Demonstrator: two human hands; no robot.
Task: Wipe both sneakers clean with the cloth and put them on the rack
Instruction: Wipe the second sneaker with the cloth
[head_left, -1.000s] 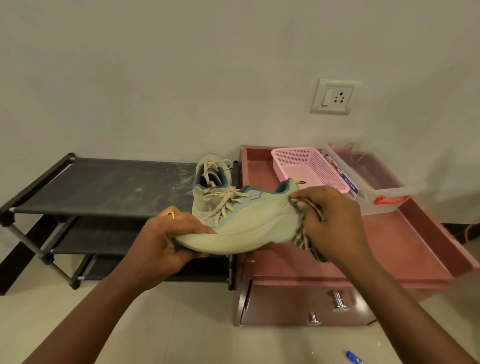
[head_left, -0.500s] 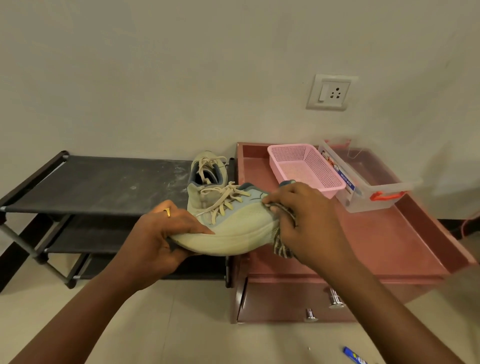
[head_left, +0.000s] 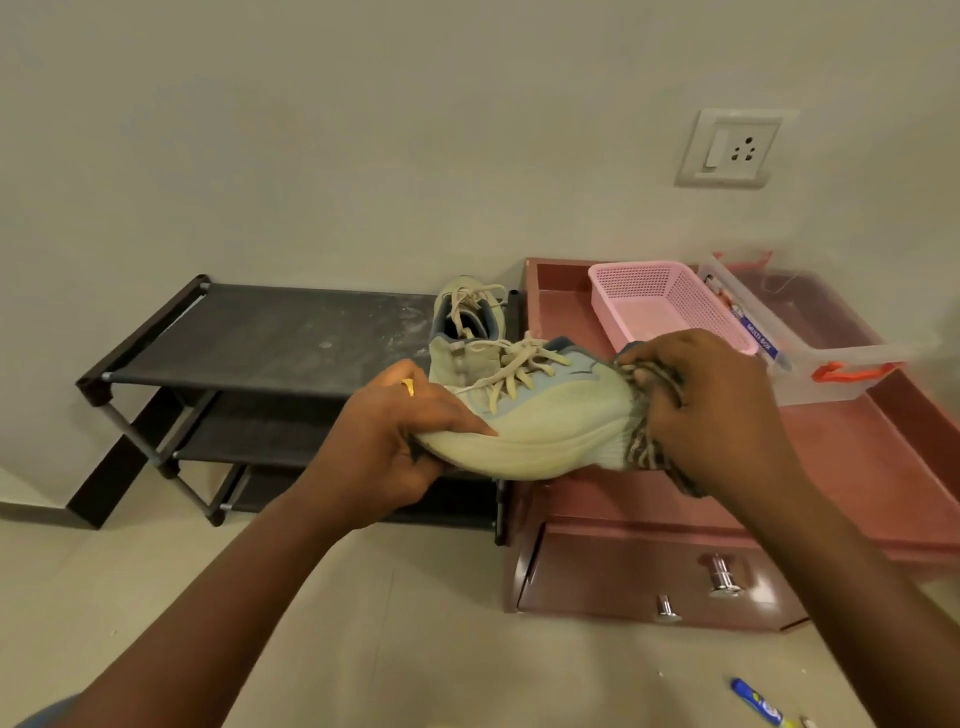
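Gripped at both ends, a pale green sneaker is held on its side in the air, its cream laces hanging loose. The left hand, a gold ring on one finger, is curled round one end with the thumb pressed along the sole. The right hand is closed on a striped cloth, bunched against the shoe's other end. The head view looks down on a beige tiled floor and a plain pale wall carrying a white switch and socket plate. A black three-tier rack stands against the wall at left, its top shelf marked with pale dust. The second sneaker sits at the right end of that shelf, partly hidden behind the held shoe. Just beside the rack is a low reddish-brown cabinet with chrome drawer knobs. A pink mesh basket and a clear plastic box with orange clips stand side by side on its top, behind the right hand. A blue pen-like object lies on the floor at lower right.
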